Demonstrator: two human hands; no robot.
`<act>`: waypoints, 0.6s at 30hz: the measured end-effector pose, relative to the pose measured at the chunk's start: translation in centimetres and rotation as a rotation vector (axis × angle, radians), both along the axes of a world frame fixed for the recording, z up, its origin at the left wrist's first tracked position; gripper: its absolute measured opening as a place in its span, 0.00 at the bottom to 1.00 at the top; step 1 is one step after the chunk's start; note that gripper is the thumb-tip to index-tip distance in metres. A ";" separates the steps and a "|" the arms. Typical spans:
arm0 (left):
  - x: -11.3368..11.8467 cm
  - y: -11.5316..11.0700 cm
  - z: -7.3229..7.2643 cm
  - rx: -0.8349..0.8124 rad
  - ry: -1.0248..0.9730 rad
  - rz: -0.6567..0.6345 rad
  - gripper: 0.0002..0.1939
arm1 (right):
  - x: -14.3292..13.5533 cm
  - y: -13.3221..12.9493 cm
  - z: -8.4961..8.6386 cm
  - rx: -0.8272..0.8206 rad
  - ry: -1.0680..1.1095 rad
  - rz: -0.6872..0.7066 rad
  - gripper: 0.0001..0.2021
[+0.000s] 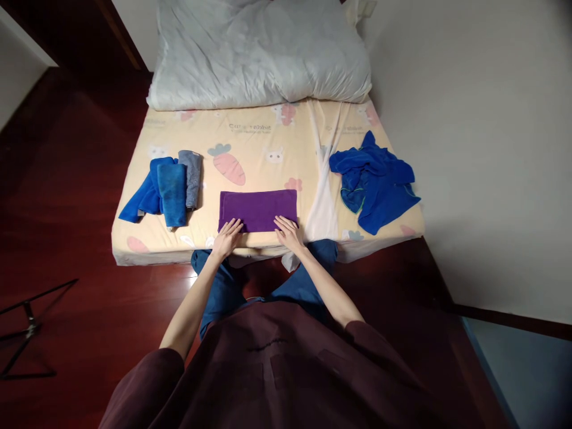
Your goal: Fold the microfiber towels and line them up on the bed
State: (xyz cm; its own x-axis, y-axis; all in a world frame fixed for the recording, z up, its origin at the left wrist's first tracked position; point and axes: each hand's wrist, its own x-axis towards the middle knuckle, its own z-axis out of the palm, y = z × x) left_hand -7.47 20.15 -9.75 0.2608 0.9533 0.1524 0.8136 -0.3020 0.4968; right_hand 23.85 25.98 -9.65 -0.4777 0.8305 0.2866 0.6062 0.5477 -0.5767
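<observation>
Folded purple rectangular cloth (258, 210) lies flat at near edge of cartoon-print yellow mattress sheet (250, 149), just beyond both hands; left hand (227, 237) open, fingers spread, resting on its near left corner; right hand (288, 232) open, flat on its near right corner, gripping nothing.

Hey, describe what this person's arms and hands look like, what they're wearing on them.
Both the left hand and the right hand are bare: no gloves, and no rings or watch that I can make out. The forearms are uncovered; loose dark maroon sleeves end near the elbows.
</observation>
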 end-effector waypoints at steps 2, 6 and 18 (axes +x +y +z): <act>-0.1 0.0 -0.6 -0.005 0.018 0.034 0.26 | 0.5 0.0 -0.8 -0.020 -0.041 0.005 0.23; -0.7 0.3 -1.5 -0.025 0.041 0.077 0.30 | 1.8 0.2 -2.3 -0.067 -0.104 -0.044 0.27; -1.0 1.5 -1.3 -0.045 0.081 0.068 0.33 | 1.5 1.9 -2.5 -0.092 -0.136 -0.118 0.31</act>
